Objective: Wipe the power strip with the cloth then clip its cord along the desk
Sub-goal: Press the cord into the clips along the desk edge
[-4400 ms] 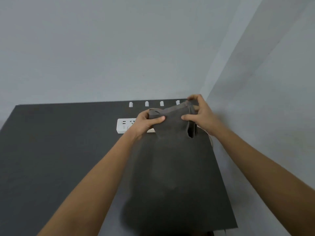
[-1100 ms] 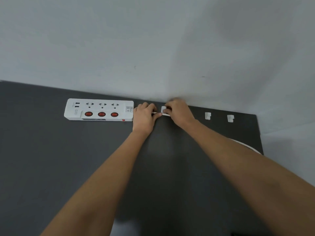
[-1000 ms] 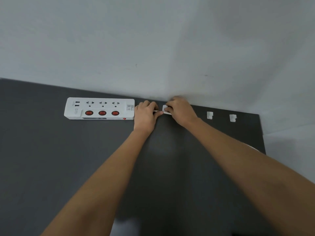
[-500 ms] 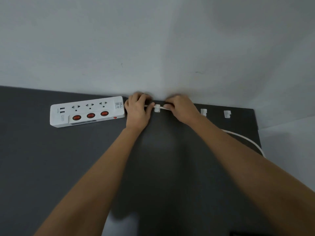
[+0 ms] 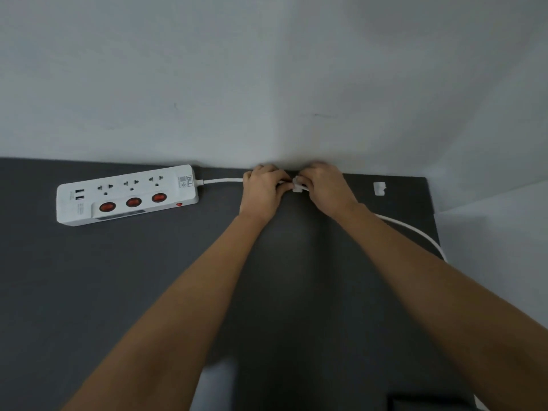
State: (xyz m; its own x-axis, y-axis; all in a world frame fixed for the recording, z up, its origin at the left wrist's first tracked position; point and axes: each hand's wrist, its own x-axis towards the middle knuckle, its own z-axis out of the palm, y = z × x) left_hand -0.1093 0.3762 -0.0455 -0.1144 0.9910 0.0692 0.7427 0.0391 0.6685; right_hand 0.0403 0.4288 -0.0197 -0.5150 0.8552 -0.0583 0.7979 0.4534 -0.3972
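A white power strip (image 5: 127, 194) with three red switches lies at the back left of the dark desk (image 5: 118, 292). Its white cord (image 5: 222, 180) runs right from the strip into my left hand (image 5: 264, 191), which pinches it. My right hand (image 5: 326, 188) holds the cord at a small white clip (image 5: 298, 185) between the two hands. The cord comes out again from under my right forearm and curves off the desk's right edge (image 5: 415, 229). The cloth is out of sight.
Another white clip (image 5: 379, 188) sits alone near the desk's back right corner. A grey wall rises directly behind the desk. The desk's right edge lies just past that clip.
Both hands have shifted right along the back edge to a further clip. A stretch of cord now shows between the strip and my left hand. Earlier I held the cloth.
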